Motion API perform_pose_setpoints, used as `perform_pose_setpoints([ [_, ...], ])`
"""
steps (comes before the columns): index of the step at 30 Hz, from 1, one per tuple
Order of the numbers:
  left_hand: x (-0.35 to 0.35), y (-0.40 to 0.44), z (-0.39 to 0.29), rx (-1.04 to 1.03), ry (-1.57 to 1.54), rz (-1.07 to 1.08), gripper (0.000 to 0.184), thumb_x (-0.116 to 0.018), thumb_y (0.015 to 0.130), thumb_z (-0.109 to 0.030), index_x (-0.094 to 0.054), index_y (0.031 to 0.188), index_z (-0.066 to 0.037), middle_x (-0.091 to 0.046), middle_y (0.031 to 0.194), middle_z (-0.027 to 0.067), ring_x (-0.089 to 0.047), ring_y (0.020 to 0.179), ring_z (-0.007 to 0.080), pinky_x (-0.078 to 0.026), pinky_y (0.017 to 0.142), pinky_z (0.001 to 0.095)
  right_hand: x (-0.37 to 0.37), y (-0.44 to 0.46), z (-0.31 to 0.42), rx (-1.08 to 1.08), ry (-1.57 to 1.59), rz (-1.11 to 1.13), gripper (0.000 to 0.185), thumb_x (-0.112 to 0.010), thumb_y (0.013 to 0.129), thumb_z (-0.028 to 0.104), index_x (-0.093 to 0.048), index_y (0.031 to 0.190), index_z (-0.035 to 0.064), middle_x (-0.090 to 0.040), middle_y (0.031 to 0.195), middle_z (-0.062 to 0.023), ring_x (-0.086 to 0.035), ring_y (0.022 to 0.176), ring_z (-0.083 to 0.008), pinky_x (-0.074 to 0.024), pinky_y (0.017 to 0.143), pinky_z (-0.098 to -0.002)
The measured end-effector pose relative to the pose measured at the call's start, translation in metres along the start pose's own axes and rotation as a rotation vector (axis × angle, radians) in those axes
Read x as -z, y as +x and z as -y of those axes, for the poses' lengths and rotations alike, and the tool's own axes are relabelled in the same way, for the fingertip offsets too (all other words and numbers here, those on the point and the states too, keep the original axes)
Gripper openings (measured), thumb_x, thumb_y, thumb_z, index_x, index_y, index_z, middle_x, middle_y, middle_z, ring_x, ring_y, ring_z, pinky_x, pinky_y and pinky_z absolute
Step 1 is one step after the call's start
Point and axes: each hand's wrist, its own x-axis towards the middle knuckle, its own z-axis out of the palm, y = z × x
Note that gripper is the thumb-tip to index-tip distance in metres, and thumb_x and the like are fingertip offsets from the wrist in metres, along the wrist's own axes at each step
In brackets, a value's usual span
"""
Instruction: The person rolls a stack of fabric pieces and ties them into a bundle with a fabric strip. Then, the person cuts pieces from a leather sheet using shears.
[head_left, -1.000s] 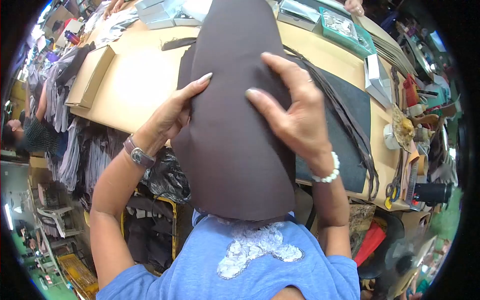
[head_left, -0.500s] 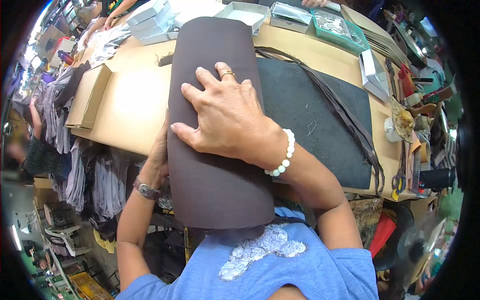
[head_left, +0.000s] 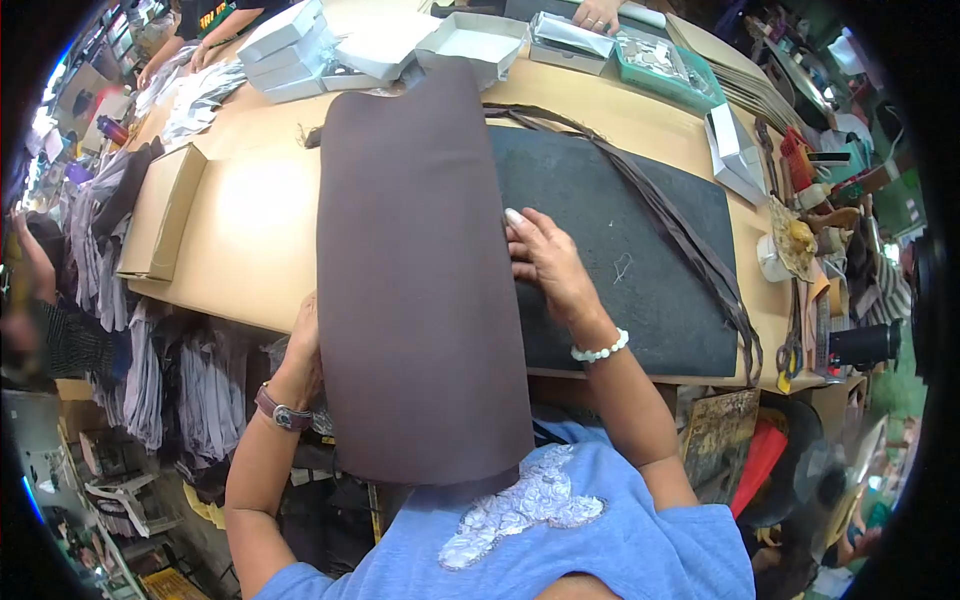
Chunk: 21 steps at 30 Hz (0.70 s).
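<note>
A long dark brown sheet of smooth material (head_left: 420, 280) stretches from the worktable toward my chest, its near end hanging past the table edge. Its far edge is wavy, with a raised corner at the right. My left hand (head_left: 307, 335) is at the sheet's left edge, its fingers hidden behind the material. At the right edge is my right hand (head_left: 555, 265), fingers bent and apart, their tips at the sheet's border. Whether any finger reaches underneath cannot be made out. Under that hand lies a black mat (head_left: 660, 290), partly covered by the sheet.
Dark fabric strips (head_left: 670, 215) run across the mat. White boxes (head_left: 285, 50) and a green basket (head_left: 670, 70) stand at the back, near another person's hand (head_left: 597, 14). A cardboard box (head_left: 165, 215) is at left; scissors (head_left: 788, 365) lie at right. Grey garments (head_left: 205, 385) hang below.
My right hand has left the middle of the sheet and moved down to its right edge. The sheet's far end now lies differently, with its right corner raised. My left hand stays at the left edge.
</note>
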Motion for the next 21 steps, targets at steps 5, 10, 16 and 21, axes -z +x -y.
perform_pose_setpoints([
  [5, 0.031, 0.004, 0.063, -0.328, 0.028, 0.067, 0.040, -0.039, 0.093, -0.027, -0.046, 0.118, 0.004, -0.056, 0.101, 0.0150, -0.057, 0.083, 0.0156, -0.050, 0.060, 0.0247, -0.028, -0.002, 0.002, -0.039, 0.127, 0.119, 0.075, -0.055, 0.077, 0.057, -0.043, 0.111, -0.0089, -0.054, 0.092, -0.0253, -0.058, 0.088, -0.0292, -0.0511, 0.069, -0.0327],
  [10, 0.019, -0.043, 0.080, -0.311, -0.111, -0.098, 0.041, -0.039, 0.094, -0.028, -0.045, 0.119, 0.004, -0.056, 0.103, 0.0152, -0.057, 0.084, 0.0149, -0.049, 0.063, 0.0244, -0.035, -0.015, 0.011, 0.041, 0.258, 0.186, 0.068, -0.052, 0.078, 0.057, -0.044, 0.106, -0.0045, -0.052, 0.090, -0.0216, -0.059, 0.084, -0.0265, -0.0527, 0.064, -0.0308],
  [16, -0.016, -0.033, 0.020, -0.412, -0.118, -0.112, 0.042, -0.038, 0.094, -0.029, -0.045, 0.121, 0.004, -0.056, 0.105, 0.0154, -0.056, 0.085, 0.0142, -0.049, 0.066, 0.0241, -0.017, -0.018, 0.014, 0.105, 0.457, 0.132, 0.063, -0.041, 0.085, 0.055, -0.042, 0.116, 0.0010, -0.052, 0.099, -0.0141, -0.055, 0.089, -0.0161, -0.0483, 0.071, -0.0257],
  [21, -0.088, 0.005, -0.063, -0.525, -0.057, 0.047, 0.044, -0.038, 0.095, -0.030, -0.044, 0.122, 0.003, -0.055, 0.106, 0.0155, -0.056, 0.086, 0.0135, -0.048, 0.068, 0.0238, 0.028, -0.022, 0.050, 0.307, 0.443, -0.084, 0.061, -0.035, 0.087, 0.056, -0.047, 0.117, 0.0035, -0.055, 0.097, -0.0111, -0.056, 0.087, -0.0130, -0.0490, 0.068, -0.0237],
])
